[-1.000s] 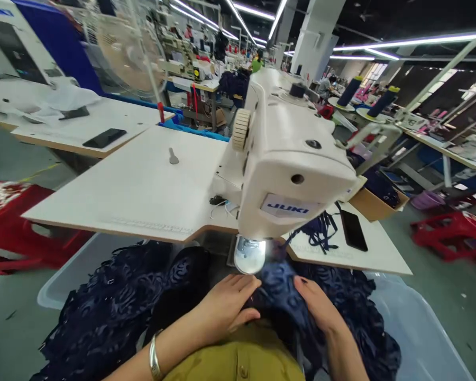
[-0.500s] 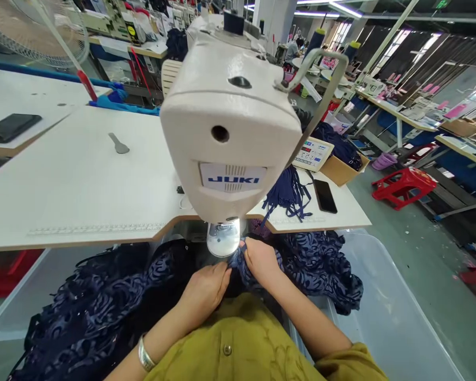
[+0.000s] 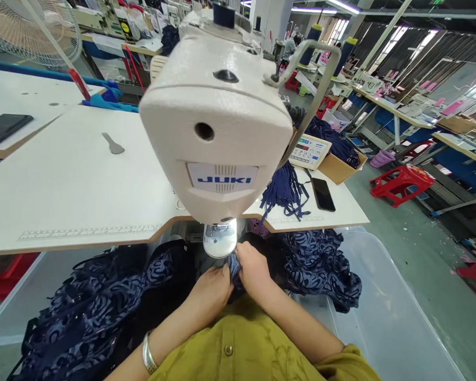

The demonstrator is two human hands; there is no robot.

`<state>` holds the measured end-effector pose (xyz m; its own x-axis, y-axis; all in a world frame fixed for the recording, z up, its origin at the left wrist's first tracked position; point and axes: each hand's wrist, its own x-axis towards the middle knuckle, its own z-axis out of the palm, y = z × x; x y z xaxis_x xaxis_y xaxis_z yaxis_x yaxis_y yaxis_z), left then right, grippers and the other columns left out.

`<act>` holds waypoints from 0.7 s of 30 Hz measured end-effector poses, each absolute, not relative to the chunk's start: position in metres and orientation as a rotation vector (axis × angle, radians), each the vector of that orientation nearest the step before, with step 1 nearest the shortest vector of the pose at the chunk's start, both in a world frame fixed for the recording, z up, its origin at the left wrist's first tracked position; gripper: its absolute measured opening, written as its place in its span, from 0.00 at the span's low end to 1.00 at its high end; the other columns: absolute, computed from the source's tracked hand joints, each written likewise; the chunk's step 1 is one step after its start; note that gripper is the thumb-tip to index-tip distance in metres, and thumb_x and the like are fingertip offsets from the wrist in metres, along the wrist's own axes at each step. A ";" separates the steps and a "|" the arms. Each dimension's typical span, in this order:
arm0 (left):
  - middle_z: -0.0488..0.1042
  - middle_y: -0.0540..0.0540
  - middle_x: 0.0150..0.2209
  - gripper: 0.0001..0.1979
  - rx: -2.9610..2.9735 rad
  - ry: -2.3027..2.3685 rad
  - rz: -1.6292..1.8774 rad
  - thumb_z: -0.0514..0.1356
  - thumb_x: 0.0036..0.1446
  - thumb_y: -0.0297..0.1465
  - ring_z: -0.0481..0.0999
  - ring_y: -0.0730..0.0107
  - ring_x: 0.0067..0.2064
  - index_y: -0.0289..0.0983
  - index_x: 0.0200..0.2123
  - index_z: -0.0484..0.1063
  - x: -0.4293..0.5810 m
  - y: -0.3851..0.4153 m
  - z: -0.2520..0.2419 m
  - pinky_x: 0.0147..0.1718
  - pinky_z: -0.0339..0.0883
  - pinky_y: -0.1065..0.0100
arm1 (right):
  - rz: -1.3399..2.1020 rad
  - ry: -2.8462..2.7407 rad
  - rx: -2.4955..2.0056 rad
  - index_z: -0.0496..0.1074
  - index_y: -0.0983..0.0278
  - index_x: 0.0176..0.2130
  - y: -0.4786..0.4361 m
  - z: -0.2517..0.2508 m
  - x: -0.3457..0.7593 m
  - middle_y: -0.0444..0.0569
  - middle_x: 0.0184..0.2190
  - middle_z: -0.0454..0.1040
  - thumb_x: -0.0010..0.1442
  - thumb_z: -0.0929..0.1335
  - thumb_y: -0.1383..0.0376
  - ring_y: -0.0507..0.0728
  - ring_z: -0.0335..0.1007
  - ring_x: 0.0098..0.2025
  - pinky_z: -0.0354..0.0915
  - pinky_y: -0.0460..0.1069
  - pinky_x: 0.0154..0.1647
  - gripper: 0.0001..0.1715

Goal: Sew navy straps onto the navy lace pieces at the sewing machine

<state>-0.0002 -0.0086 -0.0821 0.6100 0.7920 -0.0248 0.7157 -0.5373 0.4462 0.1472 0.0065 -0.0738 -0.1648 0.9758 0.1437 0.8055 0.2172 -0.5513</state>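
A white JUKI sewing machine (image 3: pixel 218 121) stands in front of me, its lit needle area behind a clear guard (image 3: pixel 220 241). Just below that guard, my left hand (image 3: pixel 212 288) pinches a piece of dark blue patterned fabric (image 3: pixel 233 264). My right hand (image 3: pixel 254 267) grips the same piece from the right, fingers closed close to the guard. The needle and presser foot are hidden from me. More navy patterned garments lie in a heap (image 3: pixel 91 307) on the left and in a bunch (image 3: pixel 321 270) on the right.
Navy straps (image 3: pixel 287 190) and a phone (image 3: pixel 323 194) lie on the right of the white table (image 3: pixel 83 196); a control panel (image 3: pixel 309 152) and cardboard box (image 3: pixel 341 168) stand behind. A small grey metal piece (image 3: pixel 113 144) rests on the left. A clear plastic bin (image 3: pixel 384 296) is below.
My right hand has shifted slightly left and down, and its fingers have turned on the fabric. The patterned piece between my hands has changed shape. The view has shifted a little.
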 end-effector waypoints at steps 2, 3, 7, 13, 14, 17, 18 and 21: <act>0.76 0.39 0.31 0.13 2.390 1.226 0.235 0.46 0.60 0.28 0.77 0.57 0.33 0.31 0.43 0.66 -0.003 -0.010 -0.079 0.35 0.71 0.56 | 0.505 -2.099 -1.661 0.69 0.64 0.35 0.007 -0.070 0.151 0.49 0.32 0.71 0.67 0.57 0.67 0.53 0.65 0.32 0.58 0.45 0.31 0.14; 0.76 0.37 0.35 0.14 2.376 1.254 0.239 0.47 0.62 0.32 0.77 0.55 0.36 0.30 0.46 0.65 -0.006 -0.009 -0.076 0.37 0.71 0.55 | 0.560 -2.107 -1.640 0.69 0.64 0.35 0.008 -0.066 0.155 0.48 0.31 0.71 0.67 0.58 0.66 0.53 0.66 0.31 0.57 0.45 0.30 0.13; 0.66 0.32 0.55 0.35 2.235 1.222 0.397 0.59 0.55 0.47 0.66 0.52 0.57 0.33 0.58 0.55 -0.022 -0.005 -0.049 0.53 0.63 0.54 | 0.892 -2.269 -1.296 0.70 0.61 0.35 0.010 -0.034 0.172 0.40 0.24 0.69 0.67 0.59 0.63 0.50 0.64 0.25 0.55 0.43 0.27 0.13; 0.72 0.52 0.30 0.17 1.916 0.975 0.447 0.56 0.58 0.45 0.70 0.73 0.32 0.37 0.35 0.71 -0.045 0.003 -0.001 0.30 0.65 0.74 | 1.016 -2.427 -0.973 0.72 0.59 0.40 0.004 0.021 0.168 0.40 0.30 0.74 0.65 0.62 0.65 0.49 0.69 0.29 0.58 0.42 0.30 0.10; 0.70 0.53 0.27 0.17 1.944 1.058 0.499 0.54 0.61 0.45 0.69 0.75 0.29 0.36 0.32 0.71 -0.047 0.005 0.004 0.27 0.63 0.74 | 0.979 -2.345 -1.054 0.72 0.58 0.42 0.006 0.026 0.165 0.40 0.32 0.75 0.65 0.62 0.64 0.50 0.70 0.32 0.59 0.42 0.32 0.10; 0.72 0.51 0.29 0.16 2.224 1.382 0.789 0.50 0.64 0.41 0.71 0.72 0.32 0.38 0.34 0.72 -0.049 0.011 0.010 0.32 0.65 0.72 | 0.840 -2.105 -1.233 0.73 0.58 0.41 0.017 0.026 0.153 0.42 0.36 0.76 0.64 0.63 0.62 0.52 0.72 0.38 0.60 0.43 0.38 0.09; 0.74 0.49 0.32 0.14 2.353 1.467 0.893 0.51 0.64 0.39 0.73 0.69 0.36 0.38 0.37 0.72 -0.049 0.013 0.010 0.36 0.67 0.69 | 0.804 -2.047 -1.276 0.73 0.58 0.40 0.021 0.023 0.149 0.43 0.36 0.76 0.64 0.64 0.62 0.53 0.71 0.38 0.60 0.44 0.38 0.09; 0.75 0.44 0.46 0.13 2.716 1.379 1.045 0.51 0.64 0.31 0.72 0.64 0.51 0.39 0.50 0.68 -0.050 0.019 0.005 0.52 0.62 0.61 | 0.781 -1.852 -1.459 0.69 0.61 0.36 0.030 0.011 0.141 0.44 0.33 0.74 0.61 0.64 0.62 0.55 0.70 0.36 0.59 0.46 0.36 0.06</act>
